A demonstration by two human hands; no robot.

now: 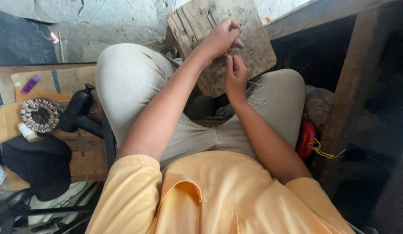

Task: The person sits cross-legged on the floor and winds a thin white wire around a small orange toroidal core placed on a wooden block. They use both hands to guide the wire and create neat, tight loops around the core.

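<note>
The small metal piece (229,52) is sitting pinched between both hands, just above the worn wooden board (253,41) that is leaning against the person's knees. The left hand (223,37) is curling over it from above, its fingers (234,28) closed tight around the piece; the right hand (235,73) is coming up from below, fingers bunched and pressing against the same spot. What exactly the piece is stays too small to tell. A thin pale wire (255,93) is trailing from the hands down over the right thigh, so the step in hand looks like winding or threading that wire at the piece. By my judgement, the next move is calling for a steady grip from the upper hand while the lower one is drawing the wire taut without kinking it.

Off to the person's left, a coiled ring of copper windings (40,115) is lying on cardboard (86,156), beside a black tool (78,112) and a small spool (27,132).
</note>
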